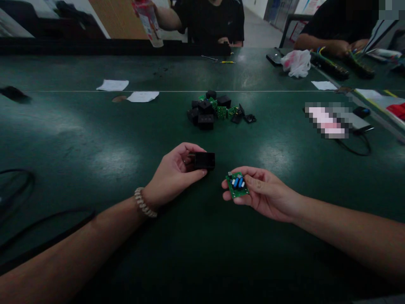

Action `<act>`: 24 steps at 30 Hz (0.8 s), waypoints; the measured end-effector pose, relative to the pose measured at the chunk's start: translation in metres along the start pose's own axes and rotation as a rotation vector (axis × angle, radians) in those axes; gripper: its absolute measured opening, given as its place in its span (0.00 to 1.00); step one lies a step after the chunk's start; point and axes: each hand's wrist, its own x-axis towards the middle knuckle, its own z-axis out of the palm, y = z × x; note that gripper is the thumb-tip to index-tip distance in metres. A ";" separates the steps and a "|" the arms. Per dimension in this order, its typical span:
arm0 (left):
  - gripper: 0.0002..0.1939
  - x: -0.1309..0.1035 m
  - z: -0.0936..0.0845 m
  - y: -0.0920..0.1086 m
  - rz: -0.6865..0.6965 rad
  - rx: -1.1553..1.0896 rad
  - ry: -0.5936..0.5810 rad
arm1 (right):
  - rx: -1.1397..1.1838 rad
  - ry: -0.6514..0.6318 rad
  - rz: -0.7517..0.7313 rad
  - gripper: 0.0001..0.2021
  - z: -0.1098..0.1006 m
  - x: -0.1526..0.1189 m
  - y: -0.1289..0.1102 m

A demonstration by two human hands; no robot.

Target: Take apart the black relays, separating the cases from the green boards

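Observation:
My left hand (pixel 178 168) is closed around a small black plastic case (pixel 205 160), thumb below and fingers above. Its dark, hollow-looking face is turned partly toward me. To the right, my right hand (pixel 265 190) pinches a small green circuit board (pixel 238 185) between thumb and fingers. Blue disc-shaped parts and white parts stand on the board's upper side. Case and board are apart, with a short gap between them. Beyond both hands lies a heap of black cases (pixel 205 121) mixed with green circuit boards (pixel 222 112).
Papers (pixel 143 97) lie left of the heap on the dark green table (pixel 79 126). A phone-like slab (pixel 327 121) with a cable sits at the right, a plastic bag (pixel 296 63) farther back. Across the table one person holds a cup (pixel 150 25); another handles wired parts.

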 end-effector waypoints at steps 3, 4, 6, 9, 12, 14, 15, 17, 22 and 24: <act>0.24 0.000 0.000 -0.001 0.011 0.002 -0.001 | 0.021 -0.001 0.009 0.13 -0.002 0.001 -0.002; 0.24 0.001 0.000 -0.001 0.011 0.004 -0.001 | 0.022 0.002 0.010 0.14 -0.003 0.001 -0.002; 0.24 0.001 -0.001 -0.001 0.008 0.007 -0.006 | 0.012 0.013 0.010 0.17 -0.004 0.000 -0.002; 0.24 0.001 -0.001 -0.001 0.010 0.003 -0.011 | -0.016 0.026 0.006 0.19 -0.005 -0.001 -0.002; 0.23 0.000 0.000 -0.001 0.011 0.001 -0.006 | -0.030 0.022 0.000 0.20 -0.006 -0.001 -0.001; 0.23 0.000 0.001 0.000 0.006 0.004 -0.002 | -0.038 0.018 -0.005 0.21 -0.005 -0.001 -0.001; 0.23 -0.001 0.001 0.001 0.004 0.005 0.000 | -0.042 0.019 -0.010 0.21 -0.005 -0.001 -0.001; 0.23 0.000 0.001 0.001 0.000 0.007 0.001 | -0.046 0.024 -0.017 0.21 -0.003 -0.001 0.000; 0.24 0.001 0.000 0.001 0.000 0.018 0.001 | -0.053 0.029 -0.049 0.18 0.000 -0.001 0.000; 0.24 0.001 0.000 0.000 0.001 0.020 -0.002 | -0.062 0.028 -0.063 0.18 0.000 -0.001 0.001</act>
